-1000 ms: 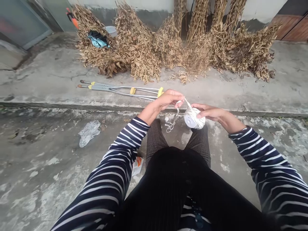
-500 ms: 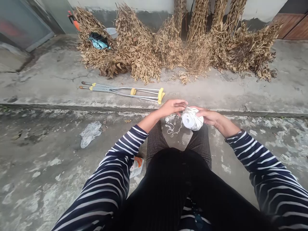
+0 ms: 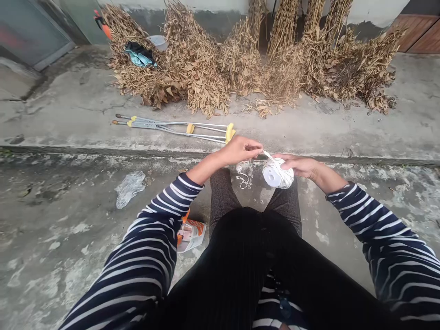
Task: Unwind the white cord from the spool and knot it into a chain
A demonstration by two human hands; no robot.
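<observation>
Left hand (image 3: 241, 150): fingers (image 3: 255, 145) pinched on a short run of white cord (image 3: 267, 155), drawn off the top of the spool. Right hand (image 3: 302, 166): fingers wrapped on the far right side of the spool (image 3: 280, 174), thumb on the windings, bare end face toward the wearer. Spool is held up in front of the right knee, cord spanning the small gap between hands.

Step in hand, my read: working the cord at the spool. Winding on or paying out, can't tell from this. Either way, the next move calls for a steady right grip and light left tension so the wraps don't slip.

Further out: loose white string (image 3: 244, 181) lies on the ground beyond the knees; whether it joins the spool, can't tell. Orange-and-white packet (image 3: 192, 236) by the left leg, partly under the sleeve. Clear plastic bag (image 3: 129, 189) left of that. Crutches (image 3: 165, 126) on the concrete ledge (image 3: 75, 133), dried plants (image 3: 206, 68) behind.
</observation>
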